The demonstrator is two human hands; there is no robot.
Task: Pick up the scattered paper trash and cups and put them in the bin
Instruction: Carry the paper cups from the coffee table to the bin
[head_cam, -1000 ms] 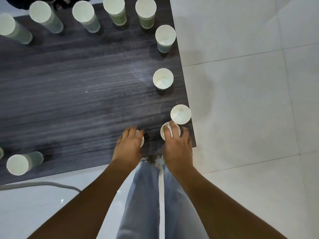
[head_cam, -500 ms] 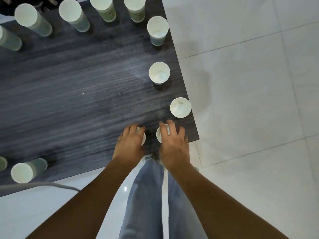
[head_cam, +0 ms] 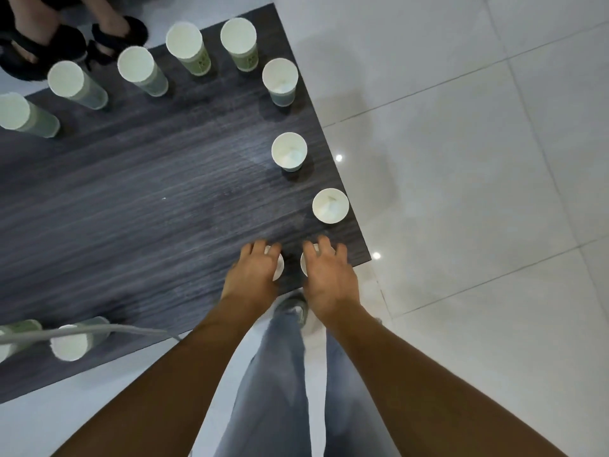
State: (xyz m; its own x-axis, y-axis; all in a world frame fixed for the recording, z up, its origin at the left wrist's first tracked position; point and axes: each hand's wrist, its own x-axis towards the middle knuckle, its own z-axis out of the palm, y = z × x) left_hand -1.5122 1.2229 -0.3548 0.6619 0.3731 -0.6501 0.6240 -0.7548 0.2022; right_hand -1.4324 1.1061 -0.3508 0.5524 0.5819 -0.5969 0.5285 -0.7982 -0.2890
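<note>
Showing: a dark wood-grain table (head_cam: 131, 206) seen from above by a standing person, both arms reaching to its near right corner.
Left hand (head_cam: 252, 278): lies over the top of a white paper cup (head_cam: 278, 266) just inside the table's near edge; fingers curled round the rim, only a sliver of rim visible past them.
Right hand (head_cam: 329, 278): covers a second cup (head_cam: 304, 267) at the table's near right corner; fingers bent down over the rim in a grasp.
Relation of the two cups: side by side, a narrow dark gap between them.
Open cups along the table's right edge: one (head_cam: 330, 206) just beyond the right hand, one (head_cam: 289, 151) farther along, one (head_cam: 280, 81) near the far right corner; all upright.
Cups along the table's far edge: five upright cups, two of them green-printed (head_cam: 239, 44), the leftmost cut by the frame.
Cups at the table's near left edge: blurred (head_cam: 76, 339), crossed by a grey cable (head_cam: 99, 331).
Floor: pale glossy tiles (head_cam: 461, 159) right of the table.
Beyond the table's far edge: a second person's feet in black fuzzy slippers (head_cam: 43, 54).
Bin: not in view.
</note>
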